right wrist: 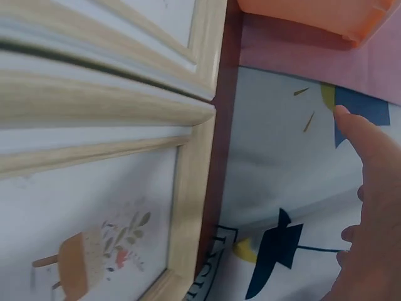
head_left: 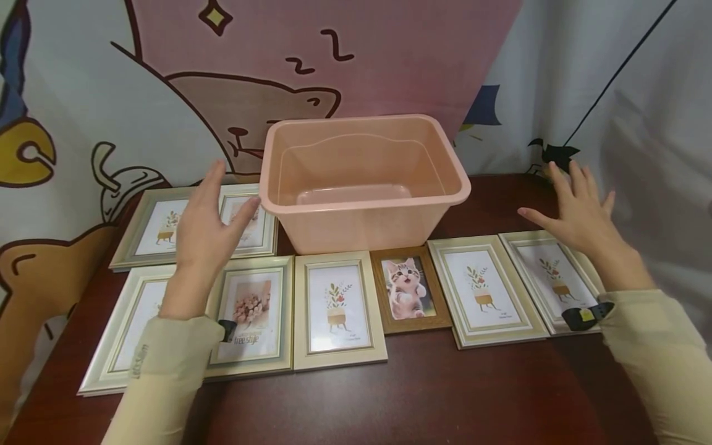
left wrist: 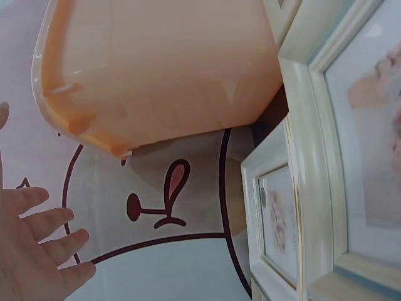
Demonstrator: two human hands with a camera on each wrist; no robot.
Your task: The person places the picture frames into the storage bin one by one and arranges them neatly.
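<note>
Pink bin (head_left: 364,228) stands upright on the table (head_left: 400,402), mouth up, just behind the row of frames (head_left: 338,309); whether its base touches them I cannot tell. Left grip (head_left: 201,228): fingers apart, nothing held, near the bin's left rim. Right grip (head_left: 584,213): fingers likewise spread, nothing held, over the row's right end and well apart from the bin.

Risks, my judgement:
1. Pulling the bin toward me could drive its base into the cream frame (head_left: 338,296) or cat frame (head_left: 410,290) and skid them forward.
2. Dropping my left wrist low could scuff the rose frame (head_left: 253,315), since the cuff overhangs its side.
3. Dark strap (head_left: 581,317) at my right cuff might snag the far-right frame (head_left: 550,272).
4. Frames lie close together; lifting one by a single border could tip it against its neighbour.
</note>
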